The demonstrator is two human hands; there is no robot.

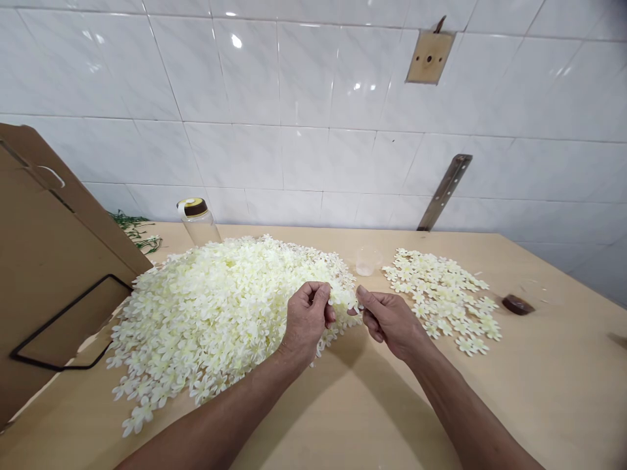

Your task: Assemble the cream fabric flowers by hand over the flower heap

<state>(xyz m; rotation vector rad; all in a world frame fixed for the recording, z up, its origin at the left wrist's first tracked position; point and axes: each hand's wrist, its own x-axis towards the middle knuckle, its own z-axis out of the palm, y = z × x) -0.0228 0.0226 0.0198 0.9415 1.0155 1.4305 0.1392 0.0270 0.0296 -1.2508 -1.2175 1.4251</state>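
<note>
Forearms: both reach in from the bottom edge and meet over the near middle of the counter (343,418).
Left hand (306,320): curled nearly closed, fingertips pinching a pale flower (347,301) at the near right edge of the big pile.
Right hand (389,318): also curled, thumb and forefinger pinched at the same flower from the other side; whether it grips a petal layer or only steadies it is too small to tell.
Flower: held between the two hands, just above the pile's edge, slightly lifted off the counter.
Doing it well: my judgement is that a light fingertip pinch suits such thin petals; pulling gently and evenly should part the layers without tearing or creasing.
Big pile (215,313): a thick heap of cream flowers left of the hands, touching the left hand.
Small pile (443,297): a thinner, flatter spread right of the right hand, near but apart.
Small clear cup (368,260): between the two piles, behind the hands.
Brown lid (518,304): right of the small pile.
Bottle (197,220): behind the big pile, near the tiled wall (313,98).
Cardboard box (44,261): at the far left.
</note>
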